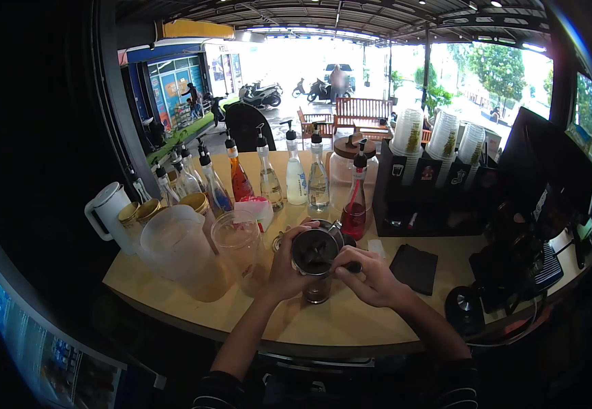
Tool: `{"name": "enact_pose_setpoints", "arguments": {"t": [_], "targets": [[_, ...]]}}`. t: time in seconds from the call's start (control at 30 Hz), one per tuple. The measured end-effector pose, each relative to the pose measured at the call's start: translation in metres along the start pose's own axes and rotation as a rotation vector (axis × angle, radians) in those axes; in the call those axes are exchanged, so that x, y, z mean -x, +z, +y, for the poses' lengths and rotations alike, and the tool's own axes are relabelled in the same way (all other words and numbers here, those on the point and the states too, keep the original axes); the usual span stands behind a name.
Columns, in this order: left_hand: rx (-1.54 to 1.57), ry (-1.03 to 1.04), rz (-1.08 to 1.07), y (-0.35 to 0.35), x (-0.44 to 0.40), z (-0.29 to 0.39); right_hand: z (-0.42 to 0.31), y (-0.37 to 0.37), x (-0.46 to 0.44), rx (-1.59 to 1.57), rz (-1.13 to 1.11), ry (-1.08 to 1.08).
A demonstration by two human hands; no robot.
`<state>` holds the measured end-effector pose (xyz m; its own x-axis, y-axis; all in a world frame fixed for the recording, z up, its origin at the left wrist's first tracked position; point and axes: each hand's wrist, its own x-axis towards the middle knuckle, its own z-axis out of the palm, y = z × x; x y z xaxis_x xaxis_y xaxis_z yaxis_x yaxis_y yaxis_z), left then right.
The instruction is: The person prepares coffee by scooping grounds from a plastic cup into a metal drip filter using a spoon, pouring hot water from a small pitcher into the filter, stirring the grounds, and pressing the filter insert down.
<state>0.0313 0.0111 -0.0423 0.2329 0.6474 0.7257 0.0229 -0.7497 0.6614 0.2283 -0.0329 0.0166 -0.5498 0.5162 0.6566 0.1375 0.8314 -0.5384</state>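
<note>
My left hand [288, 264] is wrapped round the side of a round container [313, 247] with a pale rim and a dark inside. My right hand [372, 276] is closed on a short dark-handled tool [353, 267] at the container's right edge; the tool's far end is hard to make out against the dark interior. Just below the container a small clear glass [317, 293] stands on the counter, partly hidden. To the left of my left hand are a clear plastic cup [238, 238] and a large frosted jug [179, 249].
Several pump bottles [270, 180] line the back of the wooden counter [207, 324], with a red-filled one [354, 213] nearer. A black cup rack [429, 194] and a dark flat pad [413, 268] lie right. A white pitcher [110, 211] stands far left.
</note>
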Motion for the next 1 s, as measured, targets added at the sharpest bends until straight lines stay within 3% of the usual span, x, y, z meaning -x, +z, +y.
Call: {"name": "enact_pose_setpoints", "arguments": {"t": [0.3,0.37,0.47,0.7,0.8,0.93,1.0], "targets": [[-0.055,-0.026,-0.041,-0.004,-0.001,-0.002,-0.001,-0.006,-0.002,0.001,-0.047,0.045],[-0.071,-0.035,-0.046,-0.004,-0.001,-0.001,-0.003,-0.005,-0.006,-0.076,0.030,0.071],[-0.088,-0.023,-0.068,-0.006,-0.003,0.001,-0.001,-0.012,-0.006,-0.092,-0.077,0.130],[-0.271,0.005,-0.138,-0.015,-0.008,0.013,0.004,-0.013,-0.011,-0.264,-0.021,0.210],[-0.377,0.029,-0.167,-0.018,-0.011,0.020,0.006,-0.028,-0.014,-0.286,-0.098,0.372],[-0.372,-0.016,-0.188,-0.022,-0.012,0.022,-0.001,-0.034,-0.023,-0.194,-0.131,0.340],[-0.367,-0.024,-0.191,-0.022,-0.012,0.023,0.003,-0.034,-0.025,-0.061,-0.216,0.180]]}}
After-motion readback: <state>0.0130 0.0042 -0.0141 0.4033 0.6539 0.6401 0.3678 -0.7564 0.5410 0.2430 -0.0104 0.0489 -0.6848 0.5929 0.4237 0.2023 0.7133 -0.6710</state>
